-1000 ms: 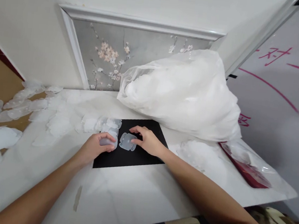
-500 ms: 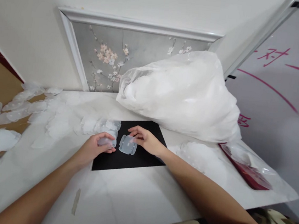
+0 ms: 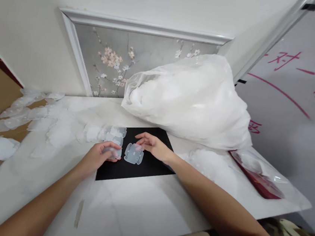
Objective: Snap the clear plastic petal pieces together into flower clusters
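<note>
A black mat point(image 3: 143, 167) lies on the white table point(image 3: 142, 206). On the mat rests a translucent plastic piece point(image 3: 133, 154) with lobed edges. My right hand point(image 3: 153, 146) touches its upper right edge with the fingertips. At the mat's left edge my left hand point(image 3: 100, 156) grips a small stack of similar plastic pieces point(image 3: 111, 150). More of these pieces point(image 3: 108, 132) lie just beyond that hand.
A big clear bag full of white plastic pieces point(image 3: 190, 99) stands behind the mat. Loose pieces point(image 3: 19, 114) are spread over the table's left side. A smaller bag on a red item point(image 3: 256, 169) lies at the right. A whiteboard point(image 3: 295, 95) stands at the right.
My right hand has drawn back slightly, from resting on the single piece to touching its edge. The piece has shifted a little. The left hand keeps its stack.
</note>
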### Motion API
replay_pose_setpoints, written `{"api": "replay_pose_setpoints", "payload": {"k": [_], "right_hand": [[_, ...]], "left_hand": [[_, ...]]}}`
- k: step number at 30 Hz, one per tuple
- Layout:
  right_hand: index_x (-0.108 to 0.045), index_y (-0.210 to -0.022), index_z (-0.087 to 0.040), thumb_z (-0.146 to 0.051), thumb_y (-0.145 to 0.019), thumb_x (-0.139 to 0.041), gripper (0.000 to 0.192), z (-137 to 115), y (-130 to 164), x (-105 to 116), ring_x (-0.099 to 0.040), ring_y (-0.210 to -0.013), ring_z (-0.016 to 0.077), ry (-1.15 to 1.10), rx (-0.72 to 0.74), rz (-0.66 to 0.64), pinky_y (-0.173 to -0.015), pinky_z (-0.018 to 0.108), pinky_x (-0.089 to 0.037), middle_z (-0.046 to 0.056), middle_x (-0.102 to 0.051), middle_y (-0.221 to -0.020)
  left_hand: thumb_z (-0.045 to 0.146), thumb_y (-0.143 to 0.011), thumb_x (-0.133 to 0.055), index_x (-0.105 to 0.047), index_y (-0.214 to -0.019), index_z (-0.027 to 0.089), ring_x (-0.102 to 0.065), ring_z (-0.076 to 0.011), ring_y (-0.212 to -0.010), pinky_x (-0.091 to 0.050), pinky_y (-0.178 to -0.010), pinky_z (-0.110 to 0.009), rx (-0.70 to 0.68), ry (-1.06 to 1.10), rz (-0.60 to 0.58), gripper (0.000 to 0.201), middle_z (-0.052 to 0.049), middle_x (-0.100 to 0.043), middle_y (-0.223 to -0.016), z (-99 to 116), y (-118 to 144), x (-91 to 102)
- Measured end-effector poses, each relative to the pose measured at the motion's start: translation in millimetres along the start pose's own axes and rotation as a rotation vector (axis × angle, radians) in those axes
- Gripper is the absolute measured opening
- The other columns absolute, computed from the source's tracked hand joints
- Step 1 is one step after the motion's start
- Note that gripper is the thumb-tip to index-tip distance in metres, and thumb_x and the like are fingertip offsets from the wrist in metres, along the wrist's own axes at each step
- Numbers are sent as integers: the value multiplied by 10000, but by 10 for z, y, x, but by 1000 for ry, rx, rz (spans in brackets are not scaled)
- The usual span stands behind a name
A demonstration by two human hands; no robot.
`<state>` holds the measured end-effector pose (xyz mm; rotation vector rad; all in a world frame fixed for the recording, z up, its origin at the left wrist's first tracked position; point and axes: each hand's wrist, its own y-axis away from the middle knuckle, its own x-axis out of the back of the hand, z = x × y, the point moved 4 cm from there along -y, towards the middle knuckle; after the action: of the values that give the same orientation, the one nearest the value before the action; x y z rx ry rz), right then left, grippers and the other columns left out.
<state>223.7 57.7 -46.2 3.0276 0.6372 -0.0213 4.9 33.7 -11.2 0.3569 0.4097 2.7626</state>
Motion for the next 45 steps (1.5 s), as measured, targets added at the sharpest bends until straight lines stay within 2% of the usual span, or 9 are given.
{"api": "replay_pose_setpoints", "payload": {"k": [8,16,21,24,28,32,36,42,45], "right_hand": [[-589,-1064,-208,-55,-782,-539,324,-25,-4,6,-655,-823,149,-23,-19,10,-800,314,-473,6,-700,-894],[-597,-1057,-199,-68,-796,-530,299,-17,4,10,-657,-829,145,14,-13,-3,-798,306,-477,14,-701,-908],[-593,-1067,-197,-59,-802,-499,314,0,3,13,-676,-875,161,65,21,-32,-819,328,-502,34,-698,-948],[-580,-1121,-203,-11,-768,-439,426,-40,29,-2,-684,-909,166,162,109,-86,-832,356,-521,71,-666,-1111],[-578,-1205,-238,68,-679,-356,648,-184,125,-65,-657,-1011,154,392,320,-192,-870,370,-531,103,-452,-1443],[-553,-1280,-266,109,-654,-359,755,-264,210,-128,-534,-1261,208,589,354,-245,-926,381,-525,98,-351,-1522],[-575,-1253,-239,56,-783,-452,569,-285,239,-176,-387,-1405,232,679,379,-244,-1062,434,-449,119,-331,-1534],[-682,-874,-232,-137,-870,-597,128,-312,207,-193,-465,-1309,256,737,451,-203,-1086,508,-397,66,-614,-1327],[-631,-839,-223,-220,-877,-605,47,-293,158,-156,-558,-1218,250,483,375,-121,-1039,486,-437,62,-713,-1142]], "left_hand": [[299,-745,-680,-711,-999,199,-697,-248,-937,-463,-996,-439,-31,-111,-17,274,-58,-759,-943,18,11,32],[214,-693,-706,-541,-1323,284,-635,-278,-1164,-424,-1055,-426,-3,121,-88,656,-63,-639,-1318,8,10,11],[113,-626,-670,-432,-1398,305,-637,-270,-1157,-419,-1062,-417,2,223,-144,830,-57,-628,-1315,42,32,21],[114,-639,-669,-365,-1436,322,-617,-262,-1181,-382,-1094,-431,-9,226,-199,878,-48,-616,-1322,53,49,26],[191,-720,-717,-301,-1470,331,-586,-265,-1217,-351,-1113,-454,-60,234,-283,868,-62,-586,-1354,8,39,37],[171,-757,-700,-235,-1501,335,-556,-274,-1263,-291,-1144,-494,-120,269,-388,892,-80,-560,-1393,-75,12,66],[67,-733,-639,-189,-1517,358,-505,-268,-1319,-229,-1167,-518,-158,252,-477,949,-74,-512,-1455,-93,31,81],[56,-719,-637,-276,-1492,342,-503,-260,-1309,-304,-1133,-479,-175,138,-439,899,-84,-489,-1468,-75,47,103],[111,-744,-665,-434,-1403,269,-581,-253,-1192,-384,-1068,-452,-221,71,-370,716,-98,-608,-1319,-53,18,112]]}}
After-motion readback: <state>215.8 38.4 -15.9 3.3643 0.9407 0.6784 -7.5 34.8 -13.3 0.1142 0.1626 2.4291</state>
